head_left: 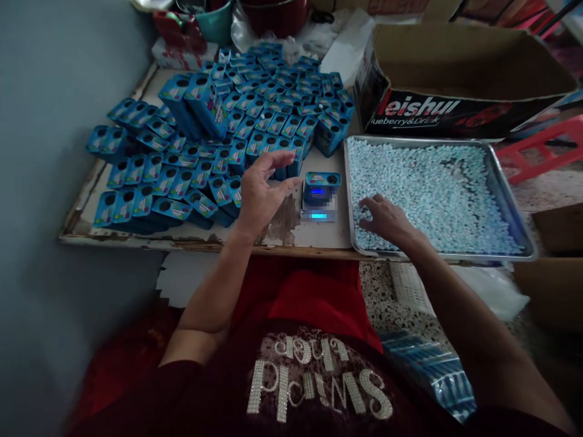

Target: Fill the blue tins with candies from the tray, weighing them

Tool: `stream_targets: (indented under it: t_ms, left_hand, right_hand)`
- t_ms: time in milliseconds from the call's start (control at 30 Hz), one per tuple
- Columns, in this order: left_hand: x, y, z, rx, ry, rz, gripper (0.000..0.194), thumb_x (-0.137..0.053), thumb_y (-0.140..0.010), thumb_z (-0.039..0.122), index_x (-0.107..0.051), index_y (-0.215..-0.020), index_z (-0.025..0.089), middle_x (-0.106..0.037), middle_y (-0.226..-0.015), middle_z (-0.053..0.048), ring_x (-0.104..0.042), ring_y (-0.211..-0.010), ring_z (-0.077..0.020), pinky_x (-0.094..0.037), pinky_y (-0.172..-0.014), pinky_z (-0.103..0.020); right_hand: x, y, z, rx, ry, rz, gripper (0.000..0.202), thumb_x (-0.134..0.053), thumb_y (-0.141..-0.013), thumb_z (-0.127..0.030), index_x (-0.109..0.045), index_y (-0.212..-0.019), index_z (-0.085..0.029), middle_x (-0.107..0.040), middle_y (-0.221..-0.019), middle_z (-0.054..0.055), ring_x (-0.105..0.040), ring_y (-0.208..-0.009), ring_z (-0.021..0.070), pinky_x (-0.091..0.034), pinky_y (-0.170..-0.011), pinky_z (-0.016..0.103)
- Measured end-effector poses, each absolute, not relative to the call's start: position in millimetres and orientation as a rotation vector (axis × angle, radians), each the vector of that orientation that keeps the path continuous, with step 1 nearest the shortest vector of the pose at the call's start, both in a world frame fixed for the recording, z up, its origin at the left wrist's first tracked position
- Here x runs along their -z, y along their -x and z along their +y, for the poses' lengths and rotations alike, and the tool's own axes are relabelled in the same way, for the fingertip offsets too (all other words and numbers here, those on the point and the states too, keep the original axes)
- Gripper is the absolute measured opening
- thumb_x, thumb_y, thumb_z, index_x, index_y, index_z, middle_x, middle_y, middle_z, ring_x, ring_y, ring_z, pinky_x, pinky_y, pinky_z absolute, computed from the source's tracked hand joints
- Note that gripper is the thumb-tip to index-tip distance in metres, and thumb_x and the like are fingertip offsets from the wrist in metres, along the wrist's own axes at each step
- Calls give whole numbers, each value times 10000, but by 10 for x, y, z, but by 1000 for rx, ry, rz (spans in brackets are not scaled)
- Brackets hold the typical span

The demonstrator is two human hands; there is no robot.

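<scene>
A small blue box (321,186) with a dark round opening in its top stands on a small digital scale (334,213) with a lit display. Just left of this box is my left hand (264,191), its thumb and fingers apart and nothing between them. My right hand (385,220) reaches over the left side of a metal tray (512,200) filled with small pale-blue candy-like pieces (423,182). Its curled fingers touch the pieces, with a gap between thumb and forefinger. Any piece under the fingertips is hidden.
Many blue boxes (182,180) crowd the left and back of the worn table (285,227); two stand higher (200,100). Behind the tray is a large open carton (455,109). A red plastic stool (542,149) is to the right. Wrapped blue packs (432,370) lie below.
</scene>
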State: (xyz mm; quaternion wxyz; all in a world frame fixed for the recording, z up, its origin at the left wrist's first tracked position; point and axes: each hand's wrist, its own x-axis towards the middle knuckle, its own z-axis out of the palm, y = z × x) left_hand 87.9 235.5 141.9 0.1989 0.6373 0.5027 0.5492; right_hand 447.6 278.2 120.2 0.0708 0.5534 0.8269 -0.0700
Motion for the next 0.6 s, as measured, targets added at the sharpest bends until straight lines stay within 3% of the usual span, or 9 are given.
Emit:
stream_targets:
  t_ms: [133, 300, 433, 600]
  left_hand:
    - [-1483, -869, 2295, -1542, -1865, 1403, 429, -922, -960, 150, -783, -1344, 280, -837, -1335, -52, -813, -1289, -275, -654, -1215, -478]
    - [-1584, -876, 2265, -1495, -2008, 1467, 441, -917, -942, 109, -785, -1327, 277, -831, -1325, -57, -783, -1306, -299, -634, -1232, -505]
    - [-1577, -948, 2377, -1342, -2117, 1486, 519, -923, -953, 137, -748, -1422, 274, -809, -1393, -78, -754, -1349, -312, -599, -1268, -523]
    - [-1410, -1290, 2605, -1046, -2273, 1576, 771, -993, -884, 158, -656, -1570, 257, -727, -1546, -120, -658, -1480, -390, -521, -1336, -588]
  right_hand:
    - [-1002, -4611, 3012, 194, -1929, 2409, 268, -724, -945, -237, -863, -1170, -195, -850, -1163, 130, -787, -1001, 301, -513, -802, 359]
    - [-1142, -4863, 3202, 485, -2313, 2423, 188, -818, -824, -255, -882, -992, -199, -827, -879, 49, -758, -816, 248, -523, -776, 336]
    - [-1247, -4869, 3158, 660, -2363, 2390, 231, -800, -743, -212, -888, -956, -202, -786, -791, 26, -727, -754, 233, -522, -739, 336]
    - [-1160, -4973, 3084, 687, -2281, 2409, 239, -773, -781, -286, -899, -961, -192, -779, -757, 57, -734, -736, 265, -539, -724, 371]
